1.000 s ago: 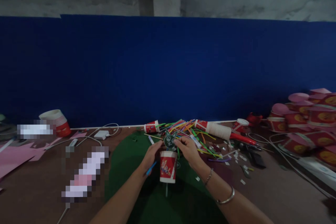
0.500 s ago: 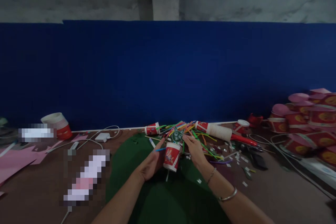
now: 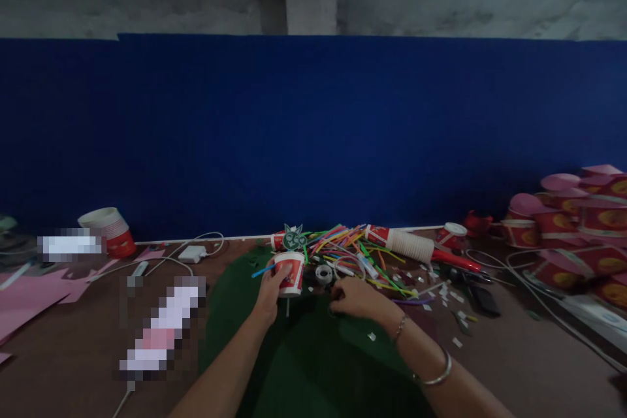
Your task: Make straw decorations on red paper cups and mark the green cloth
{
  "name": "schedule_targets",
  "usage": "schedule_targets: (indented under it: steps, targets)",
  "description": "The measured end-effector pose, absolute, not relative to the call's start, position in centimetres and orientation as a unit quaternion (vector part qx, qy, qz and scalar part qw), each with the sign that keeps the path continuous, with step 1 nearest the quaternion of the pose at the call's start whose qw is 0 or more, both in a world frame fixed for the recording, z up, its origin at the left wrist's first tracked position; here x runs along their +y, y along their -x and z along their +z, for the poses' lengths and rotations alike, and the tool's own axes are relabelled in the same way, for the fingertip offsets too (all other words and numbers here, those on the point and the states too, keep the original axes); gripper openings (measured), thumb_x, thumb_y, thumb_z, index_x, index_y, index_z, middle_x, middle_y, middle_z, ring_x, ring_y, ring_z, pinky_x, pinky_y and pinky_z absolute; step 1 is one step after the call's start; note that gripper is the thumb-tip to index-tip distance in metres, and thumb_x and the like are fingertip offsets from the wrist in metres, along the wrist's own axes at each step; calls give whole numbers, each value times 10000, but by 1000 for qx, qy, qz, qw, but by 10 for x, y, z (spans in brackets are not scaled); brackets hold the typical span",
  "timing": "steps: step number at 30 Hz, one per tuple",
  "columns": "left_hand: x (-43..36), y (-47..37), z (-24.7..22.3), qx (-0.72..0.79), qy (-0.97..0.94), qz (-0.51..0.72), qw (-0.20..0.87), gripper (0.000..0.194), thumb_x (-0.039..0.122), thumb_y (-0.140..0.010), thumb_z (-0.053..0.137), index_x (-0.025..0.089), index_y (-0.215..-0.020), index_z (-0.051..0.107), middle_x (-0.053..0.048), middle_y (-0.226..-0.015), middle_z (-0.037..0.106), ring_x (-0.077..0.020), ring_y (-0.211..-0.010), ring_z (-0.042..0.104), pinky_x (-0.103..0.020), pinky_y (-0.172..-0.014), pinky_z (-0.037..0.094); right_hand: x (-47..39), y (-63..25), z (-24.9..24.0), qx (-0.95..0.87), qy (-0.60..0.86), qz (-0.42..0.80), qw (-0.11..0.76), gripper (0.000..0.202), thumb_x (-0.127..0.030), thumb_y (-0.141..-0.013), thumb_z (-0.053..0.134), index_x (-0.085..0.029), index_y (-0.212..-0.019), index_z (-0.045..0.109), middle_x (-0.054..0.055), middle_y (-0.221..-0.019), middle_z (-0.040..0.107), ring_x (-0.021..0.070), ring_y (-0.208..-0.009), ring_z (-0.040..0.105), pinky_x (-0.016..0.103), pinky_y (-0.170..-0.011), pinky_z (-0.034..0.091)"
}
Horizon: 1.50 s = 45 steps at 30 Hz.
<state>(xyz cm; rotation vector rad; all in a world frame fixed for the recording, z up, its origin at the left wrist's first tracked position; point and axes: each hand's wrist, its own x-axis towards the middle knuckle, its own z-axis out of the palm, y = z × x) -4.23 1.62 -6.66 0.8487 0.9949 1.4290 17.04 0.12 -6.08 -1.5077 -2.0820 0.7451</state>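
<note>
My left hand (image 3: pixel 270 290) is wrapped round a red and white paper cup (image 3: pixel 292 274), slightly tilted above the green mat (image 3: pixel 294 366). A dark green cat-face cutout (image 3: pixel 294 238) stands up above the cup's rim. A blue stick (image 3: pixel 262 270) pokes out at the cup's left side, and a thin pale stick (image 3: pixel 288 307) hangs below its base. Low over the mat, my right hand (image 3: pixel 355 299) has its fingers curled in a pinch; what lies between them, if anything, is hidden. Just beyond those fingers sits a tape roll (image 3: pixel 324 274).
Colourful sticks (image 3: pixel 343 241) lie heaped behind my hands, with a row of nested cups (image 3: pixel 406 243) beside them. Paper scraps (image 3: pixel 443 294) and a black object (image 3: pixel 482 300) lie to the right. Decorated red cups (image 3: pixel 563 228) are piled far right; pink paper (image 3: pixel 34 300) lies left.
The cup has moved left and slightly up in my left hand, which now grips it. My right hand has left the cat cutout and dropped to the mat. The tape roll has come into view.
</note>
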Motion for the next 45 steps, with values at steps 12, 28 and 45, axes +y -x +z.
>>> schedule_targets:
  steps: [12, 28, 45]
  targets:
    - [26, 38, -88, 604, -444, 604, 271, 636, 329, -662, 704, 170, -1226, 456, -114, -1120, 603, -271, -1068, 568, -415, -937, 422, -2, -163, -62, -783, 565, 202, 162, 182, -128, -609, 585, -184, -758, 673, 40, -774, 660, 170, -700, 559, 239, -581, 325]
    - [-22, 7, -80, 342, -861, 367, -87, 469, 150, -841, 484, 147, -1306, 430, -150, -1201, 597, -250, -1095, 559, -417, -935, 461, 5, -148, -64, -667, 423, 418, 448, 668, -52, -596, 546, -194, -1236, 422, -33, -703, 635, 149, -671, 596, 260, -636, 459]
    - [-20, -11, -78, 404, -517, 506, 560, 215, 392, -817, 449, 203, -715, 444, 98, -485, 343, -46, -366, 280, -149, -358, 166, 11, -186, -54, -761, 636, 39, 126, 82, -231, -682, 640, -191, -723, 700, 120, -962, 641, 291, -984, 539, 370, -800, 385]
